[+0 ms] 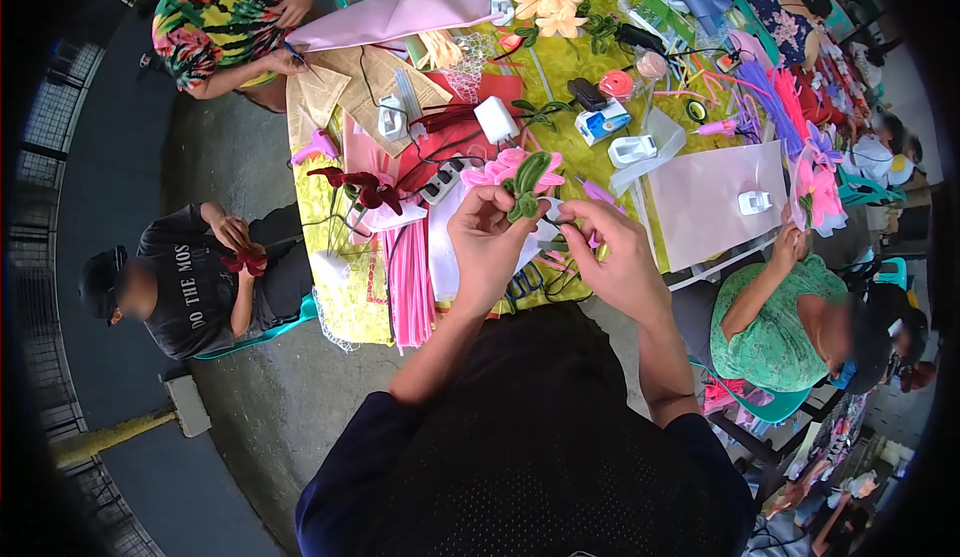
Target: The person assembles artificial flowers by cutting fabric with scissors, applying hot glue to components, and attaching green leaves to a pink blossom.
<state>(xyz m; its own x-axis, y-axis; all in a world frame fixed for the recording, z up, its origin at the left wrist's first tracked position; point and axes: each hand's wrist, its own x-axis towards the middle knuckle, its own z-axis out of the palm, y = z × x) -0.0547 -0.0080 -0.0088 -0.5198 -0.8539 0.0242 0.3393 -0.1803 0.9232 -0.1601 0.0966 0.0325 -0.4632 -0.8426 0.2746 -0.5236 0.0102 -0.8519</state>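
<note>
Above the near edge of the table, my left hand (484, 247) pinches a fuzzy green leaf (529, 182) made of pipe cleaner, its looped top standing up past the fingertips. My right hand (612, 262) is closed just to the right, with thumb and forefinger on a thin dark stem end beside the leaf. Behind the leaf lies a pink pipe-cleaner flower (497, 169), partly covered by it. Blue-handled scissors (526, 283) lie below, between my hands. A bundle of long pink pipe cleaners (408, 282) hangs over the edge to the left.
On the yellow tablecloth (355, 315) lie a power strip (445, 179), a dark red flower (365, 189), peach flowers (550, 5), a pink glue gun (317, 146) and a pale wrapping sheet (715, 202). Cords cross the middle. Other people sit or stand at the left, far left and right.
</note>
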